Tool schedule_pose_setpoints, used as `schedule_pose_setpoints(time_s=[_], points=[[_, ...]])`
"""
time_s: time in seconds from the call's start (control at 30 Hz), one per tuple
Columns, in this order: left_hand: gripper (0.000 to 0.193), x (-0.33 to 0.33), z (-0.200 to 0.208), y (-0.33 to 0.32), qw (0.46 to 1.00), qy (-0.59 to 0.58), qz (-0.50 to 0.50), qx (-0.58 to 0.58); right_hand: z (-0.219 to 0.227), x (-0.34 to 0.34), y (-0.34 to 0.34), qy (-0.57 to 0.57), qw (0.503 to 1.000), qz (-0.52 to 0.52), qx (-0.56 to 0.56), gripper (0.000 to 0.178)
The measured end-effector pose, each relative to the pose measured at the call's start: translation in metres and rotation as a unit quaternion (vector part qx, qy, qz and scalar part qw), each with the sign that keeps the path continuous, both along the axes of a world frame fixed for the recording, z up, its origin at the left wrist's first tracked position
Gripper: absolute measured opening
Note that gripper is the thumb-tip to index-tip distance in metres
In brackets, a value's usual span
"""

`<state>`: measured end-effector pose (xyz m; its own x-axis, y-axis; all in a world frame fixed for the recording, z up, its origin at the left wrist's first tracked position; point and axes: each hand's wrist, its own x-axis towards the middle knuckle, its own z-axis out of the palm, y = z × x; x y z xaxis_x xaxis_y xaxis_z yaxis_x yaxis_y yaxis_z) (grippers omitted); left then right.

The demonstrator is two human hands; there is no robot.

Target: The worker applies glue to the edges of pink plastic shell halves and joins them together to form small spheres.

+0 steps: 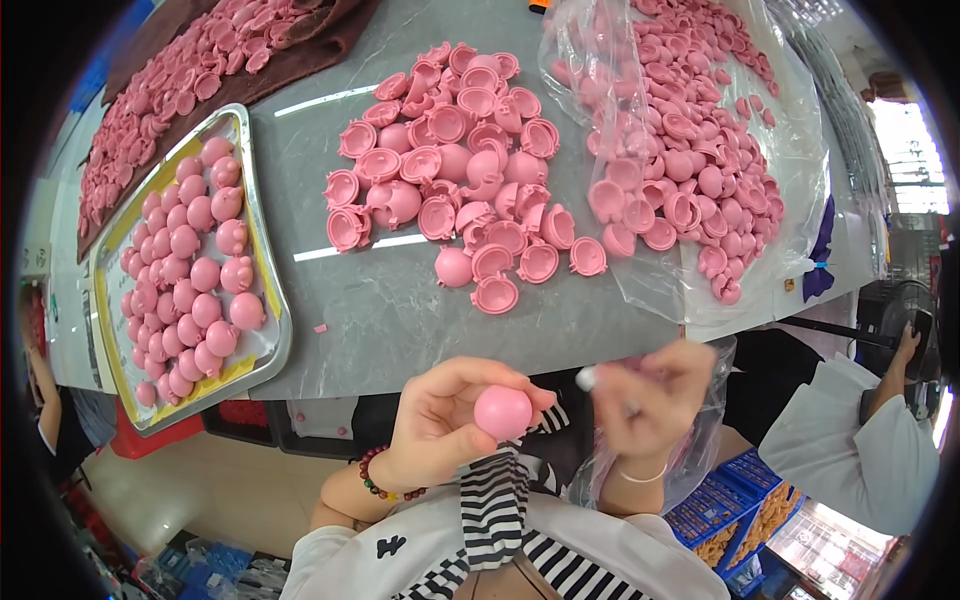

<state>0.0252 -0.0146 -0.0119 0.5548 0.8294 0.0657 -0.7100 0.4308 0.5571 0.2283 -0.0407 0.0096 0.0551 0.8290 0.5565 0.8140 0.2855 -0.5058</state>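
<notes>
Between the thumb and fingers of my left hand (440, 415) is a smooth pink ball (503, 413), held just off the table's near edge. My right hand (650, 400) is raised to the right of it, apart from the ball and smeared by motion. Its fingers are curled, with a small white thing (586, 378) at the fingertips that is too blurred to name. Beyond my hands, a pile of hollow pink half shells (447, 123) lies on the grey table (400, 345). Some show their open side, others their round back.
At the left, a metal tray (284, 350) holds several pink balls. A clear plastic bag (640, 285) with many pink shells lies at the right. More pink pieces sit on a dark brown cloth (335, 45), far left. Another person (850, 430) is at the right; blue crates (715, 500) stand below.
</notes>
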Motion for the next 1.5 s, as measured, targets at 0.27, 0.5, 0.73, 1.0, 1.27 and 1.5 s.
schedule_pose_setpoints(time_s=[0.27,0.5,0.73,1.0,1.27,1.5], points=[[0.044,-0.033,0.014,0.001,0.848,0.302,0.349,0.259,0.008,0.025,0.035,-0.226,0.961,-0.161,-0.025,0.018],[0.014,-0.109,0.028,0.037,0.341,0.762,0.455,0.309,-0.009,0.039,0.054,-0.157,0.966,-0.205,0.017,0.016],[0.034,-0.123,0.041,0.046,0.339,0.833,0.299,0.318,0.001,0.041,0.047,-0.174,0.973,-0.145,-0.055,0.019],[0.034,-0.109,0.039,0.066,0.327,0.806,0.396,0.294,0.005,0.088,0.012,-0.012,0.986,-0.14,0.094,0.028],[0.032,0.005,0.038,0.034,0.553,0.634,0.232,0.488,-0.027,0.231,0.037,0.064,0.933,-0.334,0.115,0.029],[0.017,0.014,0.017,0.032,0.551,0.634,0.282,0.464,-0.018,0.185,0.033,0.15,0.924,-0.308,0.172,0.024]])
